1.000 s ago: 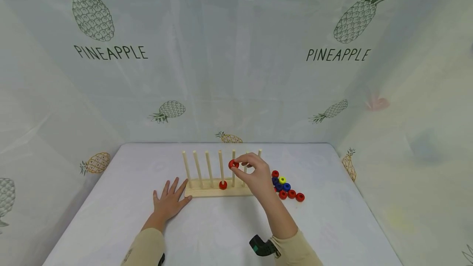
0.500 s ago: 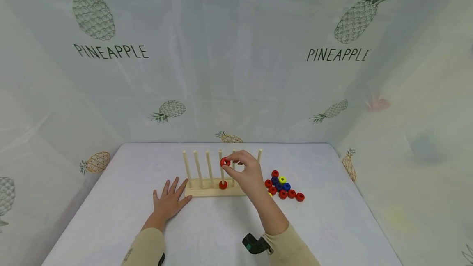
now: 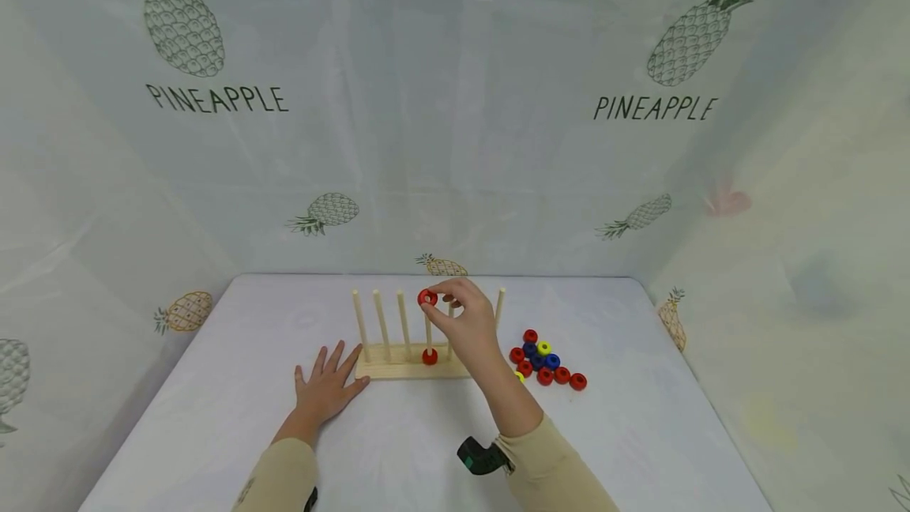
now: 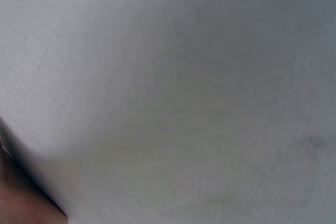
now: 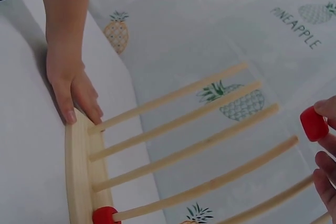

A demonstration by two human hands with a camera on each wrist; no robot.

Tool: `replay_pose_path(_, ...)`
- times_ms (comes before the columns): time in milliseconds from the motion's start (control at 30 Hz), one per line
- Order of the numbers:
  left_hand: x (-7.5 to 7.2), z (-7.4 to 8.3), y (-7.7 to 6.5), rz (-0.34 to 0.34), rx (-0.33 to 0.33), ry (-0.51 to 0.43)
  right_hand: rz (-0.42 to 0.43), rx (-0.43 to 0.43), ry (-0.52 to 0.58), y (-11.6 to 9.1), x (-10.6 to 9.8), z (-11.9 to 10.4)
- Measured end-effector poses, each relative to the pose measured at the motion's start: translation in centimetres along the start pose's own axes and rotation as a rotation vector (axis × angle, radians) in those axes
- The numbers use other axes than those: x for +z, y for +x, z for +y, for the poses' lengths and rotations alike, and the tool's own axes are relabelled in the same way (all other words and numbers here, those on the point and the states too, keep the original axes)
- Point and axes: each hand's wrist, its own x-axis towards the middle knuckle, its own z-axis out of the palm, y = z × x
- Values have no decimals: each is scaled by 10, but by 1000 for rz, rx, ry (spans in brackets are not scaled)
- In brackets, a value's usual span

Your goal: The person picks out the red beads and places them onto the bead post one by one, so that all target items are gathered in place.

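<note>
My right hand [image 3: 465, 322] pinches a red ring-shaped bead [image 5: 314, 124] between thumb and fingertips. In the right wrist view the bead is just off the tip of the fourth peg [image 5: 262, 160] from the left, its side facing me. Another red bead [image 3: 430, 357] sits at the foot of that same peg. The pegs stand in a row on a pale wooden base [image 3: 398, 370]; my right hand hides some of them in the head view. Flat on the table, fingers spread, my left hand [image 3: 327, 392] has its thumb at the base's left end.
Loose beads lie right of the base: several red ones [image 3: 578, 382], blue ones [image 3: 552, 361] and yellow ones [image 3: 543, 348]. They rest on a white-covered table [image 3: 640, 441]. Behind it hangs a pineapple-print cloth [image 3: 455, 141]. A black device [image 3: 479, 457] is on my right wrist.
My right hand has carried the red bead left and up, from in front of the fifth peg to the top of the fourth. The left hand stays in place.
</note>
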Motion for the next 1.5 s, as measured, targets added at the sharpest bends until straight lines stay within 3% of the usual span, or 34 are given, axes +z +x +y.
replay_pose_path(400,2,-1,0,24,7,-1,51,15,3,5,6,2)
replay_pose_path(833,-10,12,-3,-16,-20,7,48,53,-40,6,10,5)
replay_pose_path(1133,4,-1,1,8,-6,19,47,42,-78,6,13,7)
replay_pose_path(1500,3,-2,1,14,-4,14,52,75,-80,8,15,5)
